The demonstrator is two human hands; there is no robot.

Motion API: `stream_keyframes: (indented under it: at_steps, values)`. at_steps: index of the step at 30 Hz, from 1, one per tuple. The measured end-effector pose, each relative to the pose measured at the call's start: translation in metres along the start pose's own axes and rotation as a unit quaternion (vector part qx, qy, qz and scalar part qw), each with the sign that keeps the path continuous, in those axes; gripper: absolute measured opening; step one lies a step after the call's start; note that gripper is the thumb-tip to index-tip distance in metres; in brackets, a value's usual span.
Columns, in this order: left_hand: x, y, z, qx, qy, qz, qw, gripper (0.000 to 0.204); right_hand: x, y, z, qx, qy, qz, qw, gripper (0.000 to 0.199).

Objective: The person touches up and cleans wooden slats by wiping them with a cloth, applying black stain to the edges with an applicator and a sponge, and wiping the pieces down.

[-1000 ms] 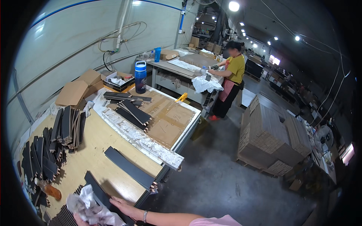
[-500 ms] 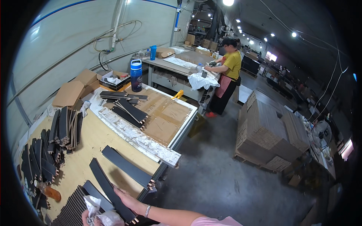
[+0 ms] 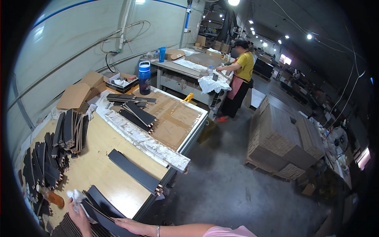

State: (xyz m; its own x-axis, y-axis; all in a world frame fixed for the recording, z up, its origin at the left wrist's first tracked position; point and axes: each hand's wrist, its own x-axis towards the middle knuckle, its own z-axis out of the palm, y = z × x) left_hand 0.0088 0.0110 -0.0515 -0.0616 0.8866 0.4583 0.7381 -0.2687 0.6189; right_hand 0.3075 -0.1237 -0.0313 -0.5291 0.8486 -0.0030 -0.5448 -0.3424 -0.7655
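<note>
At the lower edge, my right hand (image 3: 128,224) grips a long dark slat (image 3: 106,222) by its edge, with the slat tilted toward me. My left hand (image 3: 80,219) has closed on a crumpled white cloth (image 3: 76,196), which is against the slat's far end. Just behind lies another dark slat (image 3: 98,197). A row of dark slats (image 3: 68,228) standing close together is partly hidden below my left forearm. Farther right, a single slat (image 3: 134,170) with light pegs at its end lies flat on the pale tabletop (image 3: 94,166).
An amber bottle (image 3: 53,198) stands left of my left hand, near piles of slats (image 3: 45,162). Beyond are a cardboard-covered table (image 3: 177,122), a blue bottle (image 3: 144,79) and an open carton (image 3: 75,94). A co-worker (image 3: 241,71) stands at a farther table; stacked boards (image 3: 276,138) sit right.
The held slat has come down and nearer, its far end now lower. My left hand has moved left and up with the cloth to that end; my right hand has dropped lower.
</note>
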Motion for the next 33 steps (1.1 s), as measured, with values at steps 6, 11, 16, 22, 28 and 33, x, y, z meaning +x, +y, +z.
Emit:
stream_keyframes:
  at_steps: [6,11,16,22,28,33]
  values:
    - [-0.044,0.168,-0.041,-0.186,-0.11,-0.018,0.976,0.046,0.039,0.045,-0.049,0.037,0.121,0.077,0.989,0.06]
    - [-0.082,0.197,0.017,-0.063,-0.133,0.251,0.957,0.045,0.072,0.151,-0.124,0.088,0.088,-0.114,0.986,0.047]
    - [-0.04,0.087,0.023,-0.079,-0.028,0.1,0.991,0.039,0.028,0.032,-0.024,0.0,0.056,0.09,0.994,0.056]
    - [0.0,0.021,0.001,-0.138,0.078,-0.024,0.987,0.045,0.041,0.072,-0.056,-0.012,0.045,-0.003,0.999,0.059]
    - [-0.048,0.233,-0.036,-0.214,-0.149,0.009,0.965,0.036,0.046,0.054,-0.076,-0.027,0.11,0.024,0.993,0.051]
    - [-0.05,0.267,-0.013,-0.16,-0.104,0.269,0.944,0.034,0.054,0.075,-0.107,0.056,0.048,-0.048,0.996,0.033]
